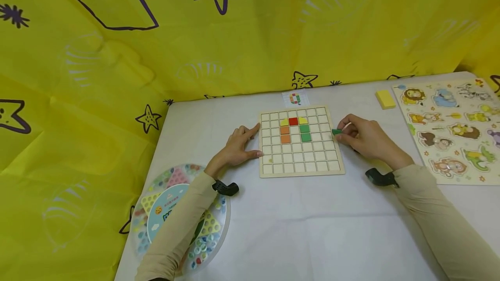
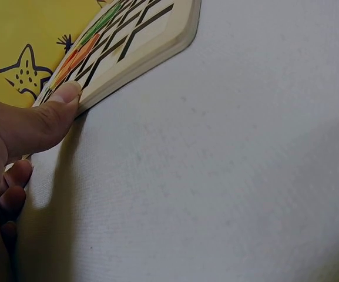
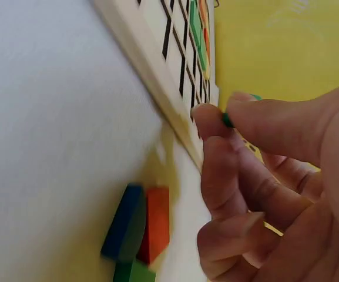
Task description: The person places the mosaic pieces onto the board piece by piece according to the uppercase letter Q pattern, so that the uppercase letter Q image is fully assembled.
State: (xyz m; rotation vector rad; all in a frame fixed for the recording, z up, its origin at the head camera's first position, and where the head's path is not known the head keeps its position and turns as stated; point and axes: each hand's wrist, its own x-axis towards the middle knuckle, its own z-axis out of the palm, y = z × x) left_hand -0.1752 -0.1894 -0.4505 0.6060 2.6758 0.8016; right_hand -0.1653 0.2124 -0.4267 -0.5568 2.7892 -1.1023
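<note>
The white-covered desk (image 1: 304, 237) carries a square, pale wooden grid board (image 1: 297, 158). The left hand (image 1: 237, 147), thumb and forefinger spread apart, touches its left edge. At the right edge, the right hand (image 1: 363, 137) pinches a small green piece (image 1: 336, 132). Flat yellow, red, orange and green pieces (image 1: 305, 137) form an arch in the grid's far half.

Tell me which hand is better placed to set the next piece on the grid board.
Right, probably: the right hand pinches a green piece by the right edge of the wooden grid board, nearer the green squares. The left hand touches the board's left edge, no piece showing.
</note>
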